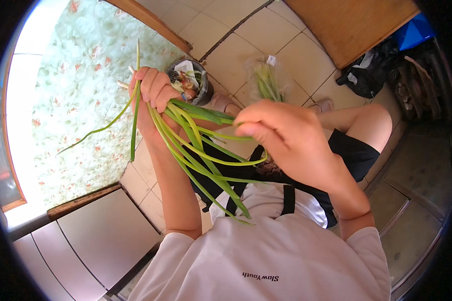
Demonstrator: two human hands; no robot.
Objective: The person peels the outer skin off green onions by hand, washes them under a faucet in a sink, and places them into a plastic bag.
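Note:
My left hand (154, 90) is closed around a bunch of green onions (196, 146), near their white ends. Their long green and yellowish leaves fan out toward my lap and shirt, and one stalk crosses over the outside of the fist. My right hand (286, 139), slightly blurred, pinches leaf tips of the same bunch between thumb and fingers. Beyond my left hand stands a dark trash bin (207, 90) holding scraps and paper. On the floor past my right hand lies a clear plastic bag (269, 79) with more green onions inside.
Tan floor tiles (245, 49) surround my sandalled feet. A wall with a floral pattern (86, 82) rises at the left, above a light-coloured cabinet (109, 233). A wooden panel (350, 26) and a black plastic bag (365, 79) are at the upper right.

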